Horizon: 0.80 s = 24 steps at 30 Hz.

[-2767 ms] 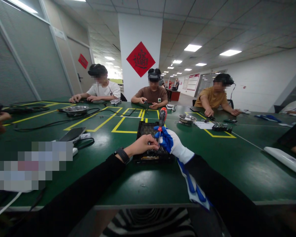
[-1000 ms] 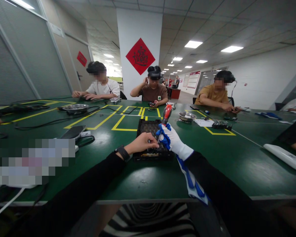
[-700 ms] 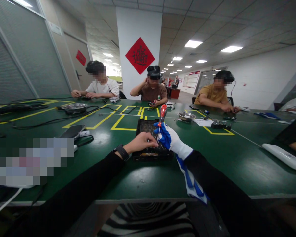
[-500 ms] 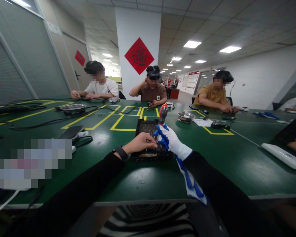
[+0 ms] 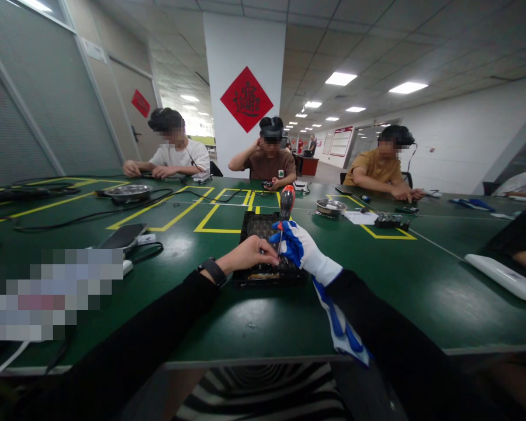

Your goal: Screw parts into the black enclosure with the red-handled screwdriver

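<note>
The screwdriver [image 5: 286, 203] has an indistinct tip by the left hand [image 5: 251, 253], whose bunched fingers' hold I cannot tell; the gloved right hand [image 5: 300, 247] clasps the screwdriver over a black case [image 5: 267, 283] on the near tabletop [image 5: 284, 339].

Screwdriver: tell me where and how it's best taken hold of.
Probably by the thick red-and-black handle, coming from above: it stands nearly upright with its upper part uncovered, while the thin shaft points down toward the black case.
</note>
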Tool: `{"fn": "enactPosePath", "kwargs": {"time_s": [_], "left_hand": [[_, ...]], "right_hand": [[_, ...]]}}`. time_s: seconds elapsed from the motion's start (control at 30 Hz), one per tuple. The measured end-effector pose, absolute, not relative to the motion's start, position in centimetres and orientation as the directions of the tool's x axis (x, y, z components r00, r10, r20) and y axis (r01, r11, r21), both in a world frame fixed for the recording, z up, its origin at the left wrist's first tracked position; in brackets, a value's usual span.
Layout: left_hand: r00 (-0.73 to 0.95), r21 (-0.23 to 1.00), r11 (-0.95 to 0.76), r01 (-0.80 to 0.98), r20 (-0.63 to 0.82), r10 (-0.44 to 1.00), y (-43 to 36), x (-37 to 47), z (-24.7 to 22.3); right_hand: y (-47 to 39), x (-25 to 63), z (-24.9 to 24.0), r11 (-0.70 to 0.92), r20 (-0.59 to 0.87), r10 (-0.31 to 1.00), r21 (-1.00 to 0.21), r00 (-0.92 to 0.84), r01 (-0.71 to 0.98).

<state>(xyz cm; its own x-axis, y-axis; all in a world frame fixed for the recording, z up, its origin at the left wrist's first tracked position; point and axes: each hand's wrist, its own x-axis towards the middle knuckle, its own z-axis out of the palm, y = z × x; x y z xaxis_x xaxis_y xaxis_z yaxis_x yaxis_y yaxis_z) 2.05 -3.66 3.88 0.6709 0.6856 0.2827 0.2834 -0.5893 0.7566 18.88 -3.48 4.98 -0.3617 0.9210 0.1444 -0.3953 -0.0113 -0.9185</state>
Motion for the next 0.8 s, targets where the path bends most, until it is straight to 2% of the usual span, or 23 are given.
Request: {"fn": "enactPosePath", "kwargs": {"time_s": [0.27,0.47,0.63,0.8], "left_hand": [[0.64,0.743,-0.593,0.31,0.299,0.708,-3.53,2.05,3.87],[0.65,0.74,-0.594,0.316,0.287,0.704,-3.48,1.93,3.83],[0.654,0.733,-0.604,0.311,0.296,0.696,-3.37,1.89,3.75],[0.689,0.738,-0.614,0.281,0.291,0.664,-3.47,1.84,3.87]], "right_hand": [[-3.68,18.37,4.82,0.058,0.197,0.946,-0.883,-0.256,-0.466],[-3.33,19.05,5.23,-0.071,0.112,0.916,-0.9,-0.386,-0.429],[-3.47,19.2,4.88,0.025,0.208,0.913,-0.887,-0.351,-0.46],[-3.69,18.75,4.78,0.085,0.237,0.933,-0.877,-0.271,-0.474]]}}
